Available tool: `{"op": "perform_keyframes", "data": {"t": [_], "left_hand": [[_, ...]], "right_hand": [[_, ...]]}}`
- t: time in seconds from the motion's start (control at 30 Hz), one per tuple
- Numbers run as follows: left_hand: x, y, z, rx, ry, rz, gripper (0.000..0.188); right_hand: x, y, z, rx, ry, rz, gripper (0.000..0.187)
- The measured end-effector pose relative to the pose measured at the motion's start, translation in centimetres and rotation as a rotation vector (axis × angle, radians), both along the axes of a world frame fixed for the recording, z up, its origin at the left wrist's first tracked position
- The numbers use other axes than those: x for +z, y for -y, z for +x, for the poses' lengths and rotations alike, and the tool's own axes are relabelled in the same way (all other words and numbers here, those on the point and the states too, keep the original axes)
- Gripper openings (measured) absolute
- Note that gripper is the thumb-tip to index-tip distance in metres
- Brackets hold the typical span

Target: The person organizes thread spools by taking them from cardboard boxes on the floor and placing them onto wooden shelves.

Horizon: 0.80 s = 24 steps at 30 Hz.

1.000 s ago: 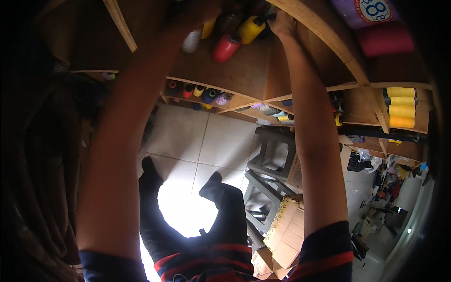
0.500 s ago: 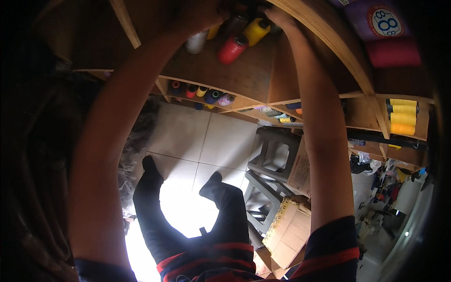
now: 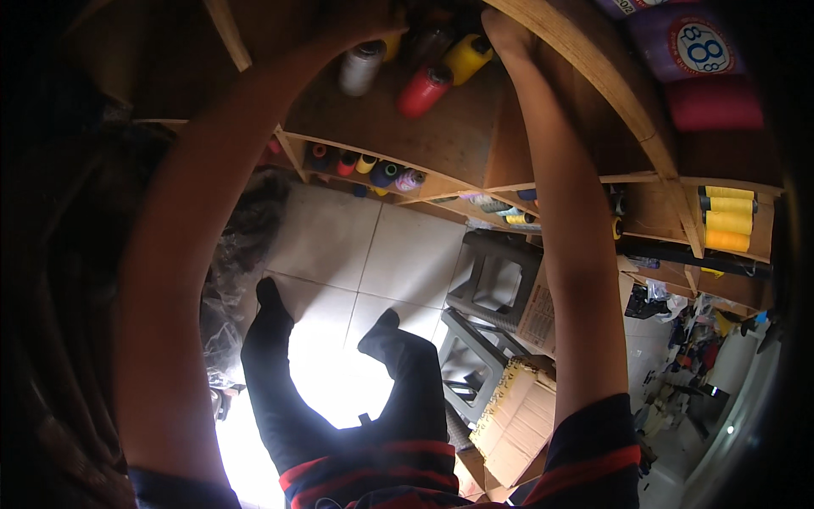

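Observation:
Both arms reach up into a wooden shelf compartment at the top of the head view. My left hand point(image 3: 373, 24) is in shadow beside a grey thread spool point(image 3: 362, 71) and a partly covered yellow one. My right hand point(image 3: 506, 32) is close to the compartment's right side, next to a yellow thread spool point(image 3: 468, 59). Between the hands, a red thread spool point(image 3: 424, 92) lies in front of a dark spool point(image 3: 431, 42). Darkness and the picture's upper edge hide the fingers of both hands, so what they hold, if anything, does not show.
Lower shelf compartments hold several coloured spools point(image 3: 387, 174) and stacked yellow spools point(image 3: 727, 217). A curved wooden shelf edge point(image 3: 598, 72) passes by my right arm. Below are grey plastic stools point(image 3: 493, 270), a cardboard box point(image 3: 519, 416) and clear plastic wrapping point(image 3: 233, 297).
My left hand has shifted slightly upward, uncovering more of the grey spool. The right hand has moved only a little. The red and yellow spools look unmoved.

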<state>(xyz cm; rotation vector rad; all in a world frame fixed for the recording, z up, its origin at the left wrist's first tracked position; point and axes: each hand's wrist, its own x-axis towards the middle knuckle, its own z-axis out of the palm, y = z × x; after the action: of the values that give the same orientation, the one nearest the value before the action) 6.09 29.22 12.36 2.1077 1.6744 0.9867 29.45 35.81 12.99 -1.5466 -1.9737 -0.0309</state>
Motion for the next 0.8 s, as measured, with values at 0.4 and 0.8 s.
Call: {"op": "perform_keyframes", "data": {"t": [0.4, 0.8], "left_hand": [[0.6, -2.9, 1.2, 0.046, 0.217, 0.257, 0.029], [1.1, 3.0, 0.7, -0.043, -0.021, 0.285, 0.029]], "right_hand": [[5.5, 6.0, -2.8, 0.471, 0.154, -0.404, 0.061], [2.5, 1.5, 4.3, -0.147, -0.055, 0.035, 0.064]]}}
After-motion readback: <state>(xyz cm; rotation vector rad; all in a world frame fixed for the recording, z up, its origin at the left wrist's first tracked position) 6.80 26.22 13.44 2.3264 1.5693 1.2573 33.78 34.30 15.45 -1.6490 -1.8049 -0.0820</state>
